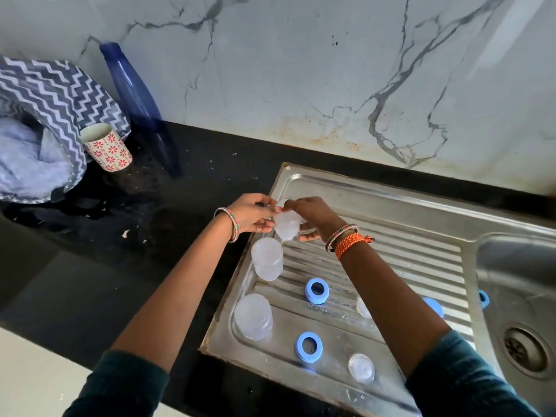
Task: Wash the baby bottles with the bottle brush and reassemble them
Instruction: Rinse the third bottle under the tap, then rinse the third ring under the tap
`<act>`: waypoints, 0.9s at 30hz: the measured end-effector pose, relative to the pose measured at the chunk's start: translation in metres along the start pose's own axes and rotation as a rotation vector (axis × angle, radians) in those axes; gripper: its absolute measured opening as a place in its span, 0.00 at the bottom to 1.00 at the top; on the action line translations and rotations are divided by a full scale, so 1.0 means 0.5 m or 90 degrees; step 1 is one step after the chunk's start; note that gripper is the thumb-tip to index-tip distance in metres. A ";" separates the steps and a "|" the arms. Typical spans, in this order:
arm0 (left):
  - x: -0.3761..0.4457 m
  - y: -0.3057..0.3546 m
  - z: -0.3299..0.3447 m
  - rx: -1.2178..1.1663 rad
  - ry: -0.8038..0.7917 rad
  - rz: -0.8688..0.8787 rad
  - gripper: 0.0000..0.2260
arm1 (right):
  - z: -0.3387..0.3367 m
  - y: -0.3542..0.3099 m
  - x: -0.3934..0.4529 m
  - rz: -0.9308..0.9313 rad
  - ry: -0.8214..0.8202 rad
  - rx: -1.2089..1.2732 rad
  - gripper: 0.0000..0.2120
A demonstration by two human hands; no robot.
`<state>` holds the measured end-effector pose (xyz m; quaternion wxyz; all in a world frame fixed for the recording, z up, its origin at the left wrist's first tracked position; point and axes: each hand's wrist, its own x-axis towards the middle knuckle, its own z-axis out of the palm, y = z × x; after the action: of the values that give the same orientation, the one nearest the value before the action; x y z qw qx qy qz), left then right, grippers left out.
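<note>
Unlabelled blue rings (309,347) lie nearest, while left hand (252,215) and right hand (313,218) both grip one clear bottle (286,225).

Left hand (252,216) and right hand (313,219) grip clear bottle (286,225) over steel drainboard (406,236); blue rings (316,291) below

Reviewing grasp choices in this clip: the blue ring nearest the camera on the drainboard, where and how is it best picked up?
Pinch the blue ring across its outer wall, or hook one finger through the open centre, coming straight down from above. It lies flat on the drainboard with its hole facing up, apart from the bottle and the clear cap beside it.
</note>
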<state>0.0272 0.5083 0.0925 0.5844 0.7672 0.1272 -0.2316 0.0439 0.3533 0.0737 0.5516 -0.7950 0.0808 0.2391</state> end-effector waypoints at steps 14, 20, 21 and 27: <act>-0.081 0.094 0.002 0.044 0.084 0.067 0.04 | -0.070 -0.042 -0.088 -0.075 0.027 0.109 0.14; -0.123 0.184 0.164 0.026 0.175 0.253 0.07 | -0.196 -0.016 -0.190 -0.175 0.074 0.104 0.08; -0.122 0.190 0.210 0.013 0.157 0.273 0.08 | -0.224 0.002 -0.203 -0.179 0.091 0.091 0.08; -0.055 0.178 0.625 0.018 -0.084 0.190 0.11 | -0.503 0.251 -0.237 -0.078 0.246 -0.074 0.08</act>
<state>-0.0197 0.1865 0.1153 0.6086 0.7688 -0.0298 -0.1940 -0.0355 0.0592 0.0936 0.4927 -0.8599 0.1229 0.0525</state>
